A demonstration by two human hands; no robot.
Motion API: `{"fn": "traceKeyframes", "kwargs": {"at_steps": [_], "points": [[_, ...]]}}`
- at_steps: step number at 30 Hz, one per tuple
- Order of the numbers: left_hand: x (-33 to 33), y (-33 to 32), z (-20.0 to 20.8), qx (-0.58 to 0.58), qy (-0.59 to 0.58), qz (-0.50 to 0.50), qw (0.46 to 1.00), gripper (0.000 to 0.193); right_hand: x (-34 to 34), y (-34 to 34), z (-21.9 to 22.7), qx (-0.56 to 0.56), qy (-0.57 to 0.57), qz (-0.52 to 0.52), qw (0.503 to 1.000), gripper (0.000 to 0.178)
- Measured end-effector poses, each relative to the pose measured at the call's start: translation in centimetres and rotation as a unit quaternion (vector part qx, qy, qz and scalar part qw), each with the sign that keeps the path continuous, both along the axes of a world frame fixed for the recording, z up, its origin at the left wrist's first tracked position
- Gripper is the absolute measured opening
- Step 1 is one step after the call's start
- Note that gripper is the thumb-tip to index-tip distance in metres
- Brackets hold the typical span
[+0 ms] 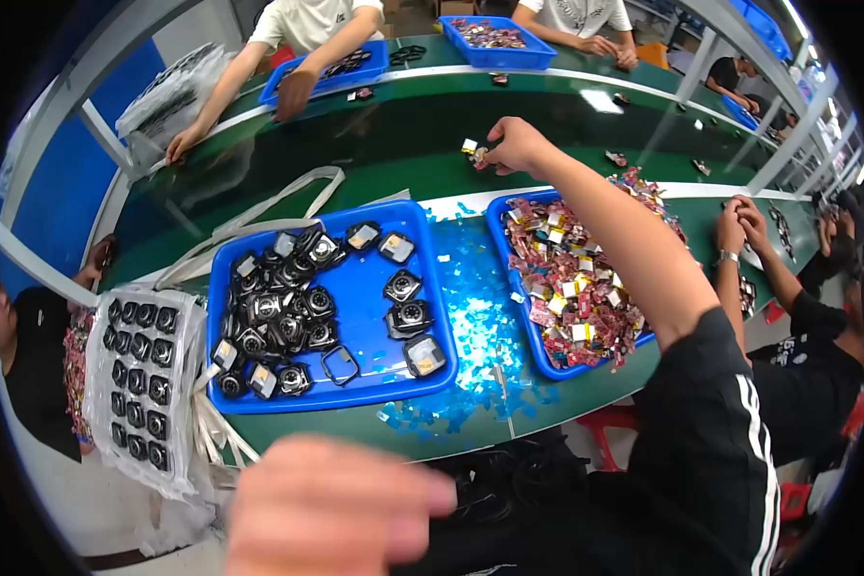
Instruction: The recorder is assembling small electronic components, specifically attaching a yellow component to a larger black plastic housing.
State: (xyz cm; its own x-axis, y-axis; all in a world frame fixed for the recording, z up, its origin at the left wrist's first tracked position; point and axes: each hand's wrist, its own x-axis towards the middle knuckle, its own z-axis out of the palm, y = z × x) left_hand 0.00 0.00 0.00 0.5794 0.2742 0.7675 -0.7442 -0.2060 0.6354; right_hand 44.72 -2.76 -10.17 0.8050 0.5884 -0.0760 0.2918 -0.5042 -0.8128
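Observation:
My right hand (516, 146) reaches out over the green conveyor belt (403, 125), pinching a small circuit board piece (479, 157) with a white and yellow patch. Below my right forearm is a blue tray (528, 331) heaped with similar pink-and-white pieces (566, 278). Close up at the lower edge, my left hand (326, 504) is smeared by motion; whether it holds anything cannot be made out. Beyond it, a second blue tray (374, 298) contains many black watch-like cases (269, 307), several of them with pale square faces.
Blue film scraps (480, 336) lie between the trays. At left, a clear plastic tray (144, 384) carries rows of black cases. White straps (288, 197) lie behind the case tray. Across the belt, people work at blue trays (499, 43); another person's hands (739, 226) are at right.

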Motion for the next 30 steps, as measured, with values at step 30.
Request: {"fn": "traceKeyframes", "kwargs": {"at_steps": [30], "points": [[4.4,10.6,-12.1,0.33,0.612,0.398,0.598,0.072,-31.6,-27.3,-2.8,0.31,-0.077,-0.107,0.942,0.005]]}}
